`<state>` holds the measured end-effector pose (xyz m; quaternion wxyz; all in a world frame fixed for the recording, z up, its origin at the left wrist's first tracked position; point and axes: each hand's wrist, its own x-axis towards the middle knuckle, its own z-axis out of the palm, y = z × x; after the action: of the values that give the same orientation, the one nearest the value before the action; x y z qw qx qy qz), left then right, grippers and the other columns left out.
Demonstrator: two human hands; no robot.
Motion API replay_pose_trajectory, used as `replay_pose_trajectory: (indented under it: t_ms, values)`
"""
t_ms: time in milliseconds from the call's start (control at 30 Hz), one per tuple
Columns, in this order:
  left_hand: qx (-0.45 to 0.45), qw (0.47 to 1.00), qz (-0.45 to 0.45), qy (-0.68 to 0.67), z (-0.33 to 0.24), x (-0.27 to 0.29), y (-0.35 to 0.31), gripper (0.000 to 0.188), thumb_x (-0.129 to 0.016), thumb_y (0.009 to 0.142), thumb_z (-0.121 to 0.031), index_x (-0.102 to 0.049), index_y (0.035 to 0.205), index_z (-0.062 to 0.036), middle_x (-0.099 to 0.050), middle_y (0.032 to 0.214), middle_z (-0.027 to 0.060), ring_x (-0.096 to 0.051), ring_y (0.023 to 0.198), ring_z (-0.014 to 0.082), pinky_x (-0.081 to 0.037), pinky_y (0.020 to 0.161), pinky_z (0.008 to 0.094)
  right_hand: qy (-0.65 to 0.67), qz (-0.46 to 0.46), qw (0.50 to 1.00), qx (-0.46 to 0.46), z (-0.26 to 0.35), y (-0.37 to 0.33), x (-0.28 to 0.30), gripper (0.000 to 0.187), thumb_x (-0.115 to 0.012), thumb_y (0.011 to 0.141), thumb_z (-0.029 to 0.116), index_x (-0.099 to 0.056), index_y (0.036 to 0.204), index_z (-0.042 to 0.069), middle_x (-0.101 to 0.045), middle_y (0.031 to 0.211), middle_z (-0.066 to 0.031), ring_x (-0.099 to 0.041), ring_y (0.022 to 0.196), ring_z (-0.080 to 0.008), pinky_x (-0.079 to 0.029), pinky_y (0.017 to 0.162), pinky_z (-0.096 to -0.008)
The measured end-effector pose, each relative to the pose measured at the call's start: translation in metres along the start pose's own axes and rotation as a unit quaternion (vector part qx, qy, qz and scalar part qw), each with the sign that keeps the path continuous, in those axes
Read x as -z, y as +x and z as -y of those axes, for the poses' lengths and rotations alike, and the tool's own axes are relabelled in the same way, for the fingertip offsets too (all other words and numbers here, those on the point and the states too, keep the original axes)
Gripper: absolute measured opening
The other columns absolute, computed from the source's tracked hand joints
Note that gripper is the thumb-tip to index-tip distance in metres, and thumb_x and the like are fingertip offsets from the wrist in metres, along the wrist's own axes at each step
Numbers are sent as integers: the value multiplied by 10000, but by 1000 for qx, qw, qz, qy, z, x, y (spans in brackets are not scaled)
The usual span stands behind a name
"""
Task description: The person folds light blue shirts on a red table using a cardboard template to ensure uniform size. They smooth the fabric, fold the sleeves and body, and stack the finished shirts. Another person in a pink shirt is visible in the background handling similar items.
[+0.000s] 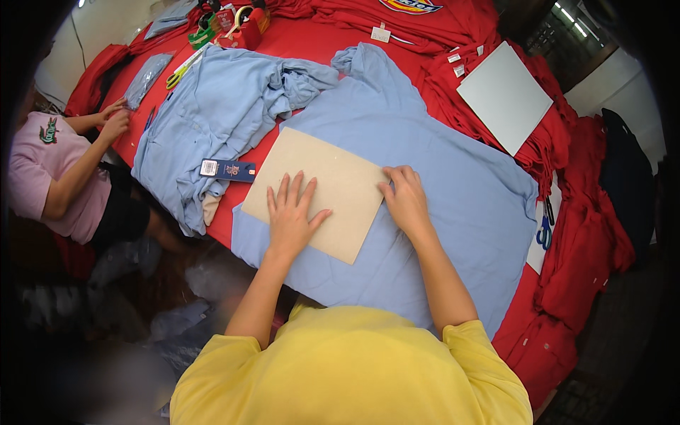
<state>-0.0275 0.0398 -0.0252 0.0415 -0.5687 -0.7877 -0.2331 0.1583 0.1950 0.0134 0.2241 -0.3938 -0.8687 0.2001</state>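
Observation:
A beige cardboard sheet [333, 191] lies tilted on a light blue shirt [453, 177] spread over the table. My left hand [290, 216] rests flat on the cardboard, fingers spread. At the sheet's right corner, my right hand [406, 198] has its fingers curled and grips the edge between thumb and forefinger. Left of the cardboard is a second, crumpled light blue shirt [212, 106]. A dark blue hang tag [228, 170] lies on that shirt, close to the board's left edge.
Red garments [453, 92] lie heaped along the far and right sides, with a white board [505, 98] on top. Blue-handled scissors [544, 232] lie at the right, yellow-handled scissors [177, 76] at the upper left near a red tape dispenser [243, 32]. A co-worker [67, 170] handles a plastic-wrapped packet [147, 79].

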Motion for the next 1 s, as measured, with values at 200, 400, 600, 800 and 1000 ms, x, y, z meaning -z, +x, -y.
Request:
replay_pose_trajectory:
  t_ms: [200, 400, 600, 800, 1000]
  values:
    - [20, 1000, 11, 9, -2, 2, -2, 678, -667, 812, -457, -467, 1377, -138, -379, 1457, 121, -289, 1373, 353, -154, 1092, 622, 9, 39, 999, 11, 5, 19, -4, 414, -729, 772, 210, -601, 1121, 27, -548, 1014, -133, -537, 980, -310, -458, 836, -387]
    - [42, 999, -1, 9, 3, 3, -2, 694, -666, 797, -502, -492, 1358, -132, -363, 1458, 143, -259, 1383, 361, -154, 1084, 627, 7, 70, 998, -5, 3, 29, 1, 457, -759, 737, 234, -611, 1121, 34, -554, 1067, -111, -525, 1028, -288, -459, 864, -370]
    - [92, 994, 23, 60, 8, 12, 3, 812, -667, 751, -585, -433, 1413, -177, -288, 1502, 174, -151, 1418, 405, -92, 1065, 675, 17, 102, 994, -33, -3, 38, -1, 449, -764, 731, 223, -611, 1105, 29, -558, 1070, -124, -520, 1045, -299, -445, 896, -379]
    - [114, 991, 28, 58, 7, 10, 3, 842, -663, 740, -611, -420, 1422, -180, -284, 1504, 177, -142, 1417, 416, -99, 1050, 694, -4, 146, 989, -16, -3, 47, -1, 441, -754, 743, 262, -614, 1109, 60, -569, 1073, -129, -517, 1056, -306, -436, 916, -385]
    - [98, 993, 16, 64, 12, 12, 2, 850, -683, 713, -613, -448, 1400, -171, -324, 1485, 156, -188, 1400, 418, -131, 1047, 687, -77, 65, 995, -14, -22, 92, 5, 449, -730, 776, 288, -601, 1152, 77, -567, 1144, -138, -505, 1092, -322, -419, 932, -407]
